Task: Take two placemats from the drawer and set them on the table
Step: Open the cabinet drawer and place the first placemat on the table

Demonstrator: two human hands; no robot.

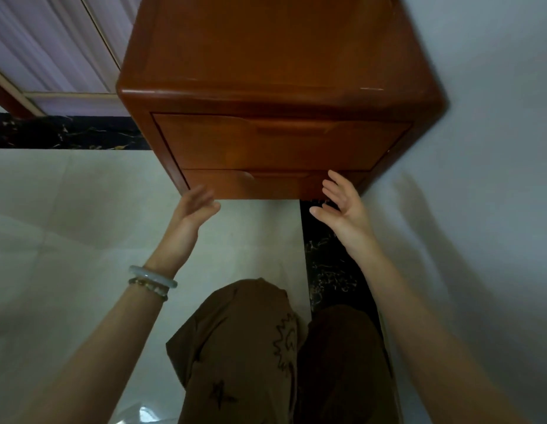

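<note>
Over on the left there's pale tile floor (67, 209) and a couple of bracelets (153, 281) on the wrist. The left hand (194, 206) is a bit blurry, with its fingers spread loose and holding nothing, right at the bottom-left corner of the lower drawer (278, 185). That drawer is pushed in flush, same as the upper drawer (278, 142), in a reddish wooden cabinet (278, 56), so the placemats are hidden. The right hand (342, 206) is wide open too, palm facing in, by the drawer's right end. Can't tell if either hand is actually touching. A grey wall (495, 148) is hard against the cabinet.
</note>
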